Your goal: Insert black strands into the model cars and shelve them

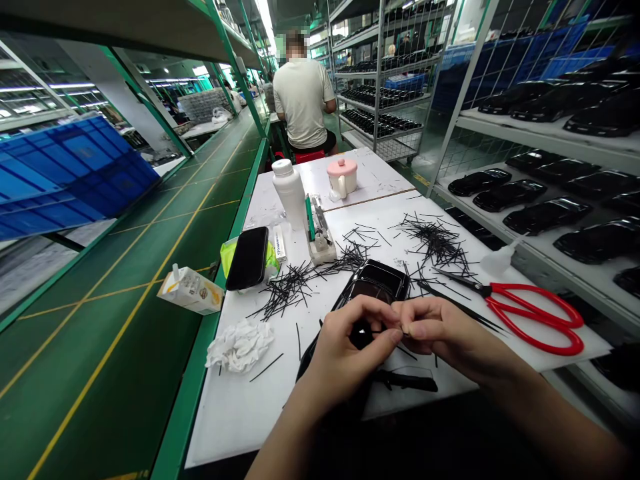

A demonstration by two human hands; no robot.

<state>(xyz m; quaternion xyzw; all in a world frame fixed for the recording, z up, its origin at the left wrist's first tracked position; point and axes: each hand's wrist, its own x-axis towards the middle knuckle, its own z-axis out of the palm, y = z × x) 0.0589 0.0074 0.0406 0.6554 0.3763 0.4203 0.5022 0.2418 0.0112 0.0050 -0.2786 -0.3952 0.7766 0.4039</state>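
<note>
A glossy black model car [373,280] lies on the white tabletop, partly hidden under my hands. Over it, my left hand [357,340] is closed in a pinch, with a thin black strip [379,331] at its fingertips. My right hand [437,330] pinches at the same spot, its fingertips almost meeting the left ones; a tiny dark end shows there. Loose black strips lie in piles beyond the car, one pile [287,288] to the left and another [437,243] to the right. Close below my hands rests a black piece [407,380].
Red-handled scissors [535,313] lie right. Crumpled tissue [240,345], a phone [247,259] and a drink carton [193,291] are left. Behind stand a white bottle [290,193], a tool holder [321,250] and a lidded mug [343,177]. A seated person [303,100] is ahead; racks of cars [545,207] stand right.
</note>
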